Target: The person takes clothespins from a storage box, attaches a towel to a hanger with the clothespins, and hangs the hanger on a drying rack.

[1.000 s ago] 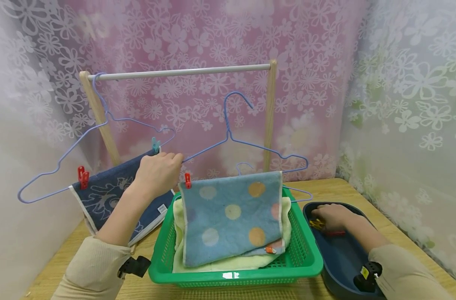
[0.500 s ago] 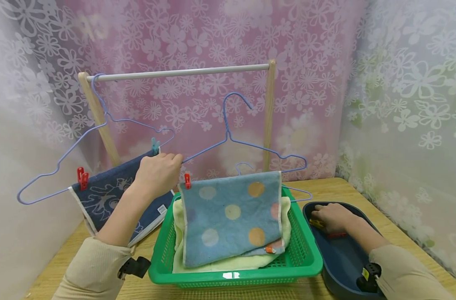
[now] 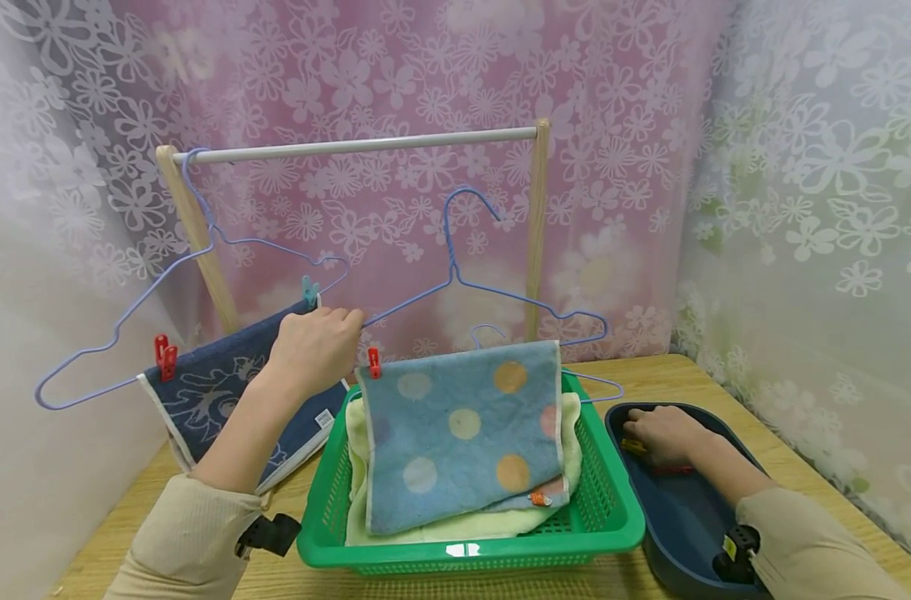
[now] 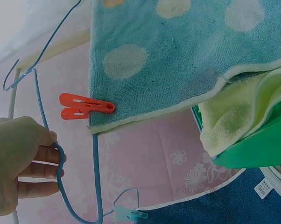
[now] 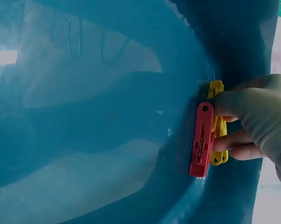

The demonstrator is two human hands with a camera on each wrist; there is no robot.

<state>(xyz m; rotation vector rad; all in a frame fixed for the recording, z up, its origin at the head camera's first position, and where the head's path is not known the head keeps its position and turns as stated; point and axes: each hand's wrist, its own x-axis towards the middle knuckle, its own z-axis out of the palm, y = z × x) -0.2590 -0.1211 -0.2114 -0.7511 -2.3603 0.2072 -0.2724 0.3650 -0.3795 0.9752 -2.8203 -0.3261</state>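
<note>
My left hand (image 3: pixel 316 354) grips one end of a blue wire hanger (image 3: pixel 455 267), with the wire between thumb and fingers (image 4: pixel 47 170) in the left wrist view. A blue polka-dot towel (image 3: pixel 463 433) hangs over its bottom bar. One red clothespin (image 4: pixel 87 106) clips the towel's corner near that hand. At the right, my right hand (image 3: pixel 665 433) reaches into a dark blue tub (image 3: pixel 695 533). Its thumb and fingers pinch a yellow clothespin (image 5: pixel 219 123) in the right wrist view. Right beside it lies a loose red clothespin (image 5: pixel 202 140).
A green basket (image 3: pixel 470 554) with a pale yellow towel (image 3: pixel 357 500) stands under the polka-dot towel. Behind is a rack with a white bar (image 3: pixel 365 144). From it a second hanger (image 3: pixel 162 275) holds a navy towel (image 3: pixel 222 392) with red and teal clothespins.
The hanger in my left hand has tilted slightly, its free end drifting a little left. My right hand stays in the tub, its fingers shifting slightly at the yellow clothespin.
</note>
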